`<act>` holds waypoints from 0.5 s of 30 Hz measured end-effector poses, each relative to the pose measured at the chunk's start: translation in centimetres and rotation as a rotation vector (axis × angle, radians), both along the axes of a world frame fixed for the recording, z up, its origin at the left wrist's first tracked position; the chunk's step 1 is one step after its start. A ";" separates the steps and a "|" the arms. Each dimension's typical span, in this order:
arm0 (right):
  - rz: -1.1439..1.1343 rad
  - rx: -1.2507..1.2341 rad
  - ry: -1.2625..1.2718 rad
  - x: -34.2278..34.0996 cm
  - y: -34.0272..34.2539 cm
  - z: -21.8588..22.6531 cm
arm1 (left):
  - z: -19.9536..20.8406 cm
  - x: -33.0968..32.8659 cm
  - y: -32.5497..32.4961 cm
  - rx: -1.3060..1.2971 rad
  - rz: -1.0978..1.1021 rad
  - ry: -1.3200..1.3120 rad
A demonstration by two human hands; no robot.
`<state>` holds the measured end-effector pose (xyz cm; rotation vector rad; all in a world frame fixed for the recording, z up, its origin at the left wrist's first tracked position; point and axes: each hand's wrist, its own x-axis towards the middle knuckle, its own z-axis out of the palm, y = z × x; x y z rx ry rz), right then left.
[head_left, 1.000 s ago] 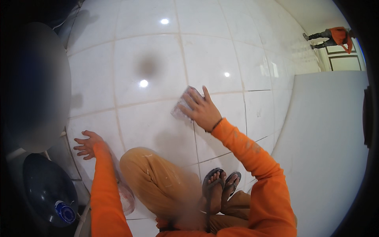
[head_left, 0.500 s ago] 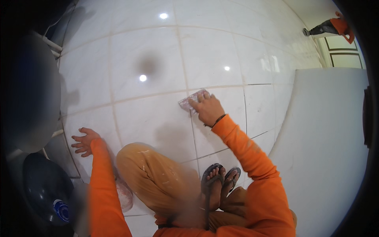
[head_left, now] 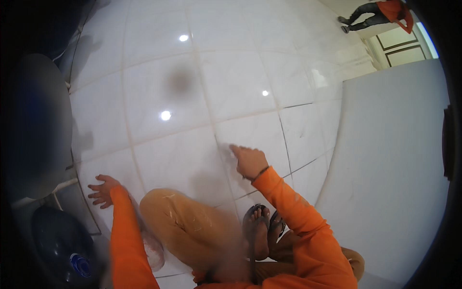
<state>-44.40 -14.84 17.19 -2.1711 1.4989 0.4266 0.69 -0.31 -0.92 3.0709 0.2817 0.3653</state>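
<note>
At the far left, one large rounded form, dark blue and grey, is too blurred to identify. Below it sits one dark, bulging bottle with one blue cap at its lower right. Near both, one pale rail runs close to the floor's edge.

Next comes the left hand, its fingers spread wide over the white tiled floor; whether the palm presses on the tiles cannot be told. Just beside its orange sleeve is one pinkish tub, partly hidden by the forearm.

The floor fills the middle, beneath both hands, and carries three bright round reflections. One bent knee in tan trousers shows at the lower centre. Right of it, the right hand has its index finger extended, the tip just beside one dark tile joint; its other fingers are curled in, and whether they hold anything cannot be told. One dark band circles that wrist. Below are two dark sandals, one on each foot.

At right stands one pale grey panel. Above it, one other person in an orange top and dark trousers is near one cream door with brown-edged panels.
</note>
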 end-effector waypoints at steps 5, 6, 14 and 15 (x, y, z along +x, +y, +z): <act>-0.164 -0.123 0.023 -0.5 -9.3 -0.4 | -1.0 0.3 0.6 -0.056 -0.001 0.000; -0.160 -0.113 -0.002 -0.4 -9.9 -0.1 | -0.8 0.3 0.6 -0.048 0.001 -0.001; 0.267 -0.629 0.015 -0.5 -4.6 -8.3 | -0.7 0.5 1.0 -0.036 0.007 -0.006; 0.287 -0.633 0.074 0.1 -3.7 -9.4 | -0.7 1.0 1.7 -0.017 0.021 -0.007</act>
